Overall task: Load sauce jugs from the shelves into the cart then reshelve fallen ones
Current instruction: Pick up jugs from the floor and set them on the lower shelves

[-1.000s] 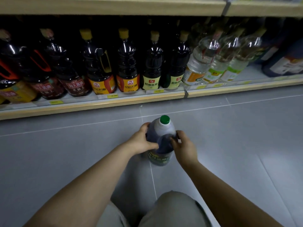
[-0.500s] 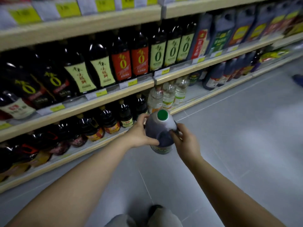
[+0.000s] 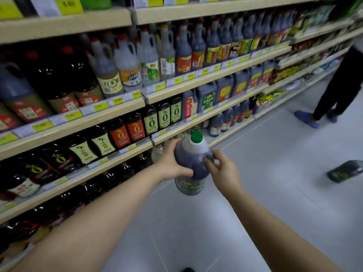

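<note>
Both hands wrapped around a dark sauce jug [image 3: 193, 165] with a green cap, left hand [image 3: 172, 163] and right hand [image 3: 224, 171], held upright off the floor beside the shelves [image 3: 196, 122]. Another jug [image 3: 345, 171] lies on the floor.

Shelves [image 3: 196, 84] run along the left, four wood-edged tiers in view, yellow price tags [image 3: 73, 115] on the front lips. Second tier from the top: pale vinegar jugs [image 3: 127, 63], dark red-capped jugs [image 3: 198, 48] farther along. Next tier down: squat dark bottles [image 3: 127, 130] with red or green labels, boxy dark jugs [image 3: 224, 89] beyond. Lowest tier: dark bottles [image 3: 110, 179], blurred. Grey tile floor [image 3: 255, 203]: one dark jug [image 3: 344, 171] on its side at right, a bystander's blue shoes [image 3: 306, 118] far right.
</note>
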